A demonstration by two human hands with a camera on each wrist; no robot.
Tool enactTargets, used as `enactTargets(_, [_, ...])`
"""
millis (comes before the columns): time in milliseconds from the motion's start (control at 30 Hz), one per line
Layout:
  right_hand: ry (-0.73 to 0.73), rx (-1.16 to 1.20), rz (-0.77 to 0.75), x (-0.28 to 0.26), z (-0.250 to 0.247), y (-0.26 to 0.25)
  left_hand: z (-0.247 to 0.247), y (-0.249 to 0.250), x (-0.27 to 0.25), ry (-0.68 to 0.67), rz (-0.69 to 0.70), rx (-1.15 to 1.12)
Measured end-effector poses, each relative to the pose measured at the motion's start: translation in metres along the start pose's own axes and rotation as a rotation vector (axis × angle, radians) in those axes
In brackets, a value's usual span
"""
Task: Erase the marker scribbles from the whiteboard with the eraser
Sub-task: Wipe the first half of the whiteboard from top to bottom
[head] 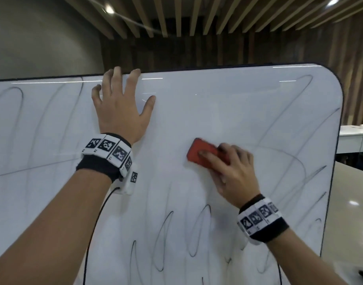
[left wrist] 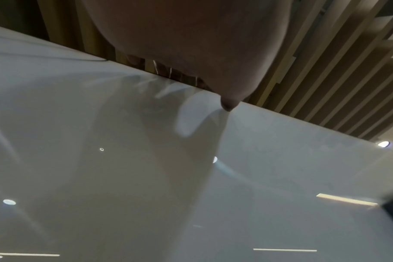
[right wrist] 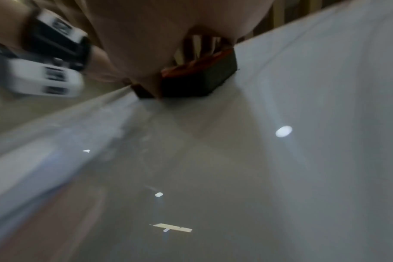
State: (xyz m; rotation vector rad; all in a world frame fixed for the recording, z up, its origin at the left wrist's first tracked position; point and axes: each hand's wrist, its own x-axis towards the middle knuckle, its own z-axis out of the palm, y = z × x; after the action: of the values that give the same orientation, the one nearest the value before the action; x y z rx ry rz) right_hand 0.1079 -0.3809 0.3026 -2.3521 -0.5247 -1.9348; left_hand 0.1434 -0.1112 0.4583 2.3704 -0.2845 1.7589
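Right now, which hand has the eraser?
The right hand: it presses the red eraser on the whiteboard. The left hand lies flat, empty.

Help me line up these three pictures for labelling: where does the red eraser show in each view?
Head: eraser mid-right, under the right hand.
Left wrist: not in view.
Right wrist: upper centre, pressed on the board.
Shared landmark: the whiteboard surface.

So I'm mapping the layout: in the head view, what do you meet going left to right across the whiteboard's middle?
Looping scribbles → left hand flat on the whiteboard → red eraser → right hand gripping it → more scribbles.
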Motion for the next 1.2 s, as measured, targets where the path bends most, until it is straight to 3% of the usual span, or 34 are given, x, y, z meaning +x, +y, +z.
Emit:
enactTargets(133, [0.312,-0.061,0.558,0.063,-0.041,0.092,-0.002,0.014,-0.001,-0.023,-0.061,-0.026])
enactTargets(200, [0.369,-0.005,0.815,0.094,-0.055,0.111,-0.001,0.025,-0.001,-0.042,-0.063,-0.066])
enactTargets(233, [0.351,0.004,0.864,0.105,-0.055,0.106,0.000,0.034,-0.001,-0.049,-0.018,-0.078])
enactTargets(267, [0.315,0.000,0.821,0.112,-0.053,0.094,0.003,0.044,-0.001,-0.058,0.053,-0.075])
enactTargets(333, [0.231,-0.028,0.514,0.113,-0.039,0.064,0.008,0.065,-0.002,-0.085,0.175,-0.080])
enactTargets(400, [0.136,-0.109,0.232,0.099,-0.030,0.058,0.011,0.078,-0.004,-0.091,0.158,-0.148])
enactTargets(433, [0.138,-0.145,0.216,0.095,-0.034,0.070,0.012,0.080,-0.004,-0.081,0.135,-0.177])
enactTargets(467, [0.186,-0.158,0.312,0.089,-0.040,0.090,0.013,0.079,-0.004,-0.069,0.124,-0.181])
enactTargets(600, [0.428,-0.025,1.046,0.073,-0.070,0.150,0.016,0.074,-0.004,-0.051,0.136,-0.142])
enactTargets(667, [0.410,-0.006,1.081,0.081,-0.063,0.134,0.018,0.079,-0.004,-0.050,0.119,-0.146])
enactTargets(700, [0.380,0.000,0.974,0.084,-0.056,0.116,0.019,0.081,-0.005,-0.048,0.110,-0.150])
enactTargets(800, [0.200,0.020,0.457,0.075,-0.031,0.063,0.020,0.082,-0.006,-0.036,0.091,-0.165])
enactTargets(867, [0.105,-0.053,0.252,0.068,-0.034,0.074,0.019,0.080,-0.006,-0.035,0.098,-0.165])
enactTargets(900, [0.128,-0.088,0.277,0.066,-0.040,0.092,0.019,0.079,-0.005,-0.035,0.105,-0.165])
enactTargets(933, [0.192,-0.102,0.397,0.062,-0.047,0.112,0.019,0.078,-0.005,-0.033,0.112,-0.171])
enactTargets(1033, [0.409,-0.006,0.968,0.045,-0.067,0.150,0.018,0.077,-0.006,-0.029,0.116,-0.192])
enactTargets(1100, [0.419,0.037,1.240,0.042,-0.069,0.150,0.019,0.078,-0.007,-0.027,0.107,-0.195])
enactTargets(1133, [0.399,0.037,1.283,0.047,-0.068,0.144,0.020,0.079,-0.007,-0.028,0.104,-0.196])
enactTargets(1200, [0.354,0.019,1.168,0.061,-0.063,0.129,0.022,0.081,-0.006,-0.035,0.104,-0.199])
